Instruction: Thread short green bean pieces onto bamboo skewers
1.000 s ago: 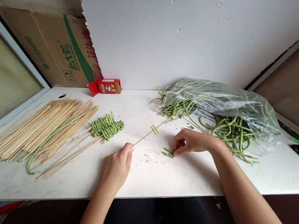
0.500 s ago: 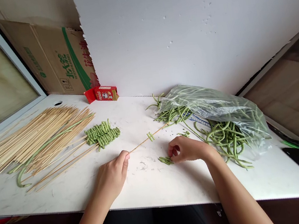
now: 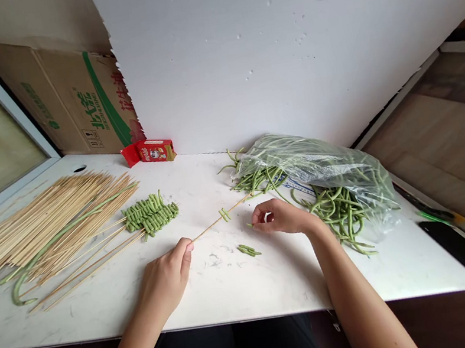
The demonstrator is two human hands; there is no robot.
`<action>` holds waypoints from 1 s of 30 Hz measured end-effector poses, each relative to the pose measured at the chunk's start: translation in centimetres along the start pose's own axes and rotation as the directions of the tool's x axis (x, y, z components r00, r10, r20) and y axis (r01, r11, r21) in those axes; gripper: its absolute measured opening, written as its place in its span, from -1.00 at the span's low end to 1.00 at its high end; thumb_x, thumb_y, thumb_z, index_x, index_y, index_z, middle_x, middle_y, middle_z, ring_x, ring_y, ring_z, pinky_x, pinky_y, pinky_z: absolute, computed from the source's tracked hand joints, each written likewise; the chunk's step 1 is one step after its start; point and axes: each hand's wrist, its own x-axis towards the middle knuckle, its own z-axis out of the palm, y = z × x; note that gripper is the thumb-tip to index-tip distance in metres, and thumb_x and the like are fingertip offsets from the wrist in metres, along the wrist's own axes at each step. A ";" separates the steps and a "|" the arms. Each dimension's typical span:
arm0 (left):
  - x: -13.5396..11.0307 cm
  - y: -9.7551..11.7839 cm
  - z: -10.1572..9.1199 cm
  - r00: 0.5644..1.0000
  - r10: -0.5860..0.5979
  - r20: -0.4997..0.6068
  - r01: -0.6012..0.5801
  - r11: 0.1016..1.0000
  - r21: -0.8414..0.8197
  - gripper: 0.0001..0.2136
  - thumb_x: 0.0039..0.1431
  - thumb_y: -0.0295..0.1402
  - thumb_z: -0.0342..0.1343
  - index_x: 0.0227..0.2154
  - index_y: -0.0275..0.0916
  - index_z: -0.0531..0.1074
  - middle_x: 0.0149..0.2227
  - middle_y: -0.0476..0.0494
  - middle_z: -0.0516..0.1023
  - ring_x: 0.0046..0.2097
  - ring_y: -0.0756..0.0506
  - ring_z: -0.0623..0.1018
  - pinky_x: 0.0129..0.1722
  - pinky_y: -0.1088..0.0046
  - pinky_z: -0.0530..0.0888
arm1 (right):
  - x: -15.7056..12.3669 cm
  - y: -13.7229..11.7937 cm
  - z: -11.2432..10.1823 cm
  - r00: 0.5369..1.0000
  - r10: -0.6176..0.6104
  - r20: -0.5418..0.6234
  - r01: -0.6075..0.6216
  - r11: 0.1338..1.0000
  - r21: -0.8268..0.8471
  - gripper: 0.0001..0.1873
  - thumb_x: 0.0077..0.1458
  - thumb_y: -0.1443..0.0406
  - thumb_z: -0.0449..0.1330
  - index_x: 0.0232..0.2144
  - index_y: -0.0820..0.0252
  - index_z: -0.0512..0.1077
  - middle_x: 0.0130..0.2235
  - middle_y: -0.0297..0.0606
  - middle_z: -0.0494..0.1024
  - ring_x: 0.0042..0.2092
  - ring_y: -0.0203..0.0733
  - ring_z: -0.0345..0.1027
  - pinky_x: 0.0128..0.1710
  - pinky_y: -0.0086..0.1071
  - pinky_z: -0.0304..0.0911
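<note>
Cut bean pieces (image 3: 249,250) are laid on the white surface (image 3: 236,296). Left of them, bare skewers (image 3: 51,218), loaded skewers (image 3: 150,215) and a red box (image 3: 156,151) are set; right, a bag of beans (image 3: 319,154).

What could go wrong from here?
The skewer in the left hand has its bare tip near the right hand, so it might prick it. The small bean piece pinched in the right hand gives little to grip and could slip.
</note>
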 end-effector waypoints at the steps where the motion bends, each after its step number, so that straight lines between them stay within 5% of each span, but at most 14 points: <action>1: 0.0 0.0 0.0 1.000 0.001 -0.001 -0.001 1.000 0.000 -0.66 0.59 -0.15 -0.27 -0.09 -0.08 0.41 -0.33 -0.03 0.69 -0.37 -0.12 0.64 -0.41 0.42 0.26 | 0.2 0.3 0.0 0.998 -0.010 -0.060 0.012 1.000 0.023 -0.78 0.02 0.13 0.46 -0.29 0.09 0.71 -0.36 -0.25 0.70 -0.34 -0.12 0.52 -0.29 -0.28 0.41; 5: 0.0 0.0 0.0 1.000 -0.012 0.009 0.012 1.000 0.007 -0.66 0.59 -0.15 -0.27 -0.08 -0.08 0.41 -0.30 -0.03 0.70 -0.34 -0.13 0.66 -0.40 0.41 0.28 | 1.2 1.8 0.1 0.942 0.038 -0.333 0.010 0.990 0.143 -0.62 0.01 0.00 0.50 -0.24 0.12 0.71 -0.29 -0.20 0.72 -0.32 -0.13 0.51 -0.29 -0.28 0.40; 8: 0.0 0.0 0.0 1.000 -0.023 0.020 0.023 1.000 0.007 -0.65 0.59 -0.15 -0.28 -0.07 -0.08 0.41 -0.28 -0.04 0.70 -0.32 -0.15 0.67 -0.39 0.40 0.28 | 1.8 2.1 0.4 0.905 0.095 -0.414 0.053 0.942 0.332 -0.56 0.00 -0.07 0.52 -0.22 0.10 0.69 -0.27 -0.24 0.71 -0.32 -0.18 0.50 -0.30 -0.31 0.40; 12: 0.0 0.0 0.0 0.999 -0.025 0.023 0.025 1.000 0.007 -0.66 0.59 -0.15 -0.28 -0.07 -0.08 0.41 -0.28 -0.04 0.70 -0.32 -0.15 0.67 -0.39 0.40 0.28 | 2.1 1.5 1.1 0.924 0.131 -0.359 0.131 0.773 0.620 -0.55 0.00 -0.05 0.54 -0.19 0.08 0.66 -0.15 -0.21 0.72 -0.12 -0.15 0.59 -0.11 -0.29 0.45; 16: 0.0 0.0 -0.1 1.000 -0.019 0.021 0.019 1.000 0.012 -0.66 0.59 -0.15 -0.27 -0.08 -0.07 0.41 -0.29 -0.03 0.70 -0.33 -0.13 0.66 -0.39 0.41 0.26 | 2.2 1.2 1.4 0.927 0.161 -0.338 0.155 0.658 0.737 -0.56 -0.06 0.04 0.61 -0.19 0.08 0.67 -0.17 -0.22 0.73 -0.13 -0.18 0.60 -0.12 -0.34 0.44; 30: 0.0 0.0 0.2 1.000 -0.022 0.011 0.022 1.000 0.005 -0.65 0.59 -0.13 -0.28 -0.08 -0.07 0.40 -0.30 -0.01 0.68 -0.34 -0.14 0.64 -0.39 0.40 0.24 | 2.9 2.1 2.2 0.890 0.238 -0.390 0.169 0.621 0.766 -0.59 -0.19 0.04 0.67 -0.28 0.00 0.73 -0.21 -0.28 0.70 -0.26 -0.23 0.46 -0.30 -0.37 0.38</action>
